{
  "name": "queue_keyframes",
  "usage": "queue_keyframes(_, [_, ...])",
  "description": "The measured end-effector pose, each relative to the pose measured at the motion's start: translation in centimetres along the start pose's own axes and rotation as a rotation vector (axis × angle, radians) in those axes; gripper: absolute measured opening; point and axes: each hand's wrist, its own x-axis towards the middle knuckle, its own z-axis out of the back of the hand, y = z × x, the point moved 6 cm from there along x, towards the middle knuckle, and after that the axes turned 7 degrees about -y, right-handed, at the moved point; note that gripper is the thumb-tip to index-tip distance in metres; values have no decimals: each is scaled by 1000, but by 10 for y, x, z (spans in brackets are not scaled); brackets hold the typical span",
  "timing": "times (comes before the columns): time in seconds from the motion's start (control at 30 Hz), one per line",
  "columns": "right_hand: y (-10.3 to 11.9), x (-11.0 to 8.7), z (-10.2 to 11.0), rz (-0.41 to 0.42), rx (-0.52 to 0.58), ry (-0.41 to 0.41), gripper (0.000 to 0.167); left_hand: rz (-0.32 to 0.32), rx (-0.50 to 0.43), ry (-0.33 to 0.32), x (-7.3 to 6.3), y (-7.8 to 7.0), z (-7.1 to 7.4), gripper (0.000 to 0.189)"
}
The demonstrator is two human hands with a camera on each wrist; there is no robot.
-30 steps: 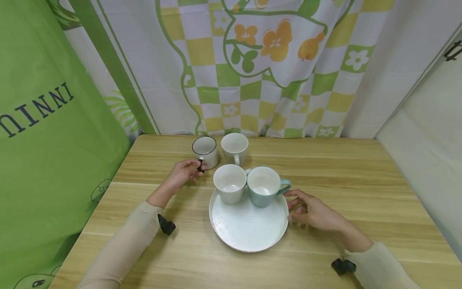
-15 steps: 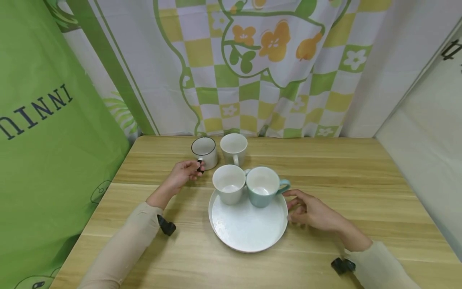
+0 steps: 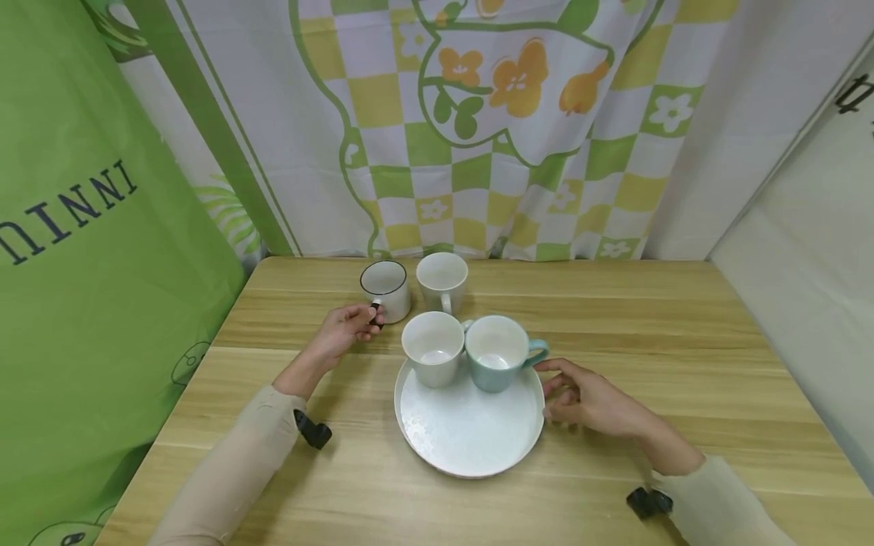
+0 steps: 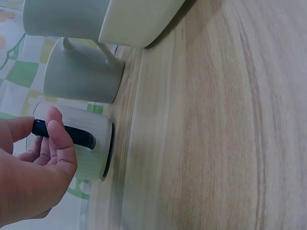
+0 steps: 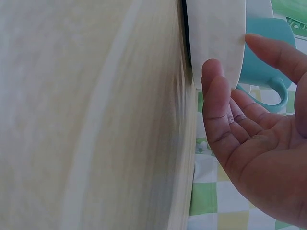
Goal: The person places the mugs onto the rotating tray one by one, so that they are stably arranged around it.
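In the head view, my left hand [image 3: 346, 328] pinches the black handle [image 4: 79, 135] of a white enamel mug [image 3: 394, 302] with a dark rim. That mug stands at the back left, beside a plain white mug [image 3: 437, 288]. In front, a round white tray [image 3: 471, 440] carries a white cup [image 3: 433, 356] and a light blue mug [image 3: 495, 364], side by side at its far edge. My right hand [image 3: 594, 398] is at the tray's right edge, fingers loosely bent; the right wrist view has its fingertips [image 5: 213, 72] against the tray's outer wall, under the blue mug's handle.
The wooden table [image 3: 649, 318] ends at a checked curtain [image 3: 464, 167] behind the mugs. Green fabric [image 3: 82, 303] hangs along the left side, and a pale panel [image 3: 812, 212] stands on the right.
The enamel mug has shifted slightly toward me and left, with my left hand on its handle. My right hand, the tray and the other cups look the same.
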Motion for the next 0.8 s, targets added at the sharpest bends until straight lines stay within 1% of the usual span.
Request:
queue_keyframes(0.17, [1, 0, 0, -1, 4, 2, 69, -1, -14, -11, -5, -4, 1, 35])
queue_keyframes(0.33, [1, 0, 0, -4, -3, -4, 69, 3, -21, -23, -11, -9, 4, 37])
queue_keyframes(0.6, [0, 0, 0, -9, 3, -3, 70, -25, -24, -15, -19, -18, 10, 39])
queue_keyframes(0.8, [0, 0, 0, 10, 5, 3, 69, -53, -32, -17, -27, -26, 10, 40])
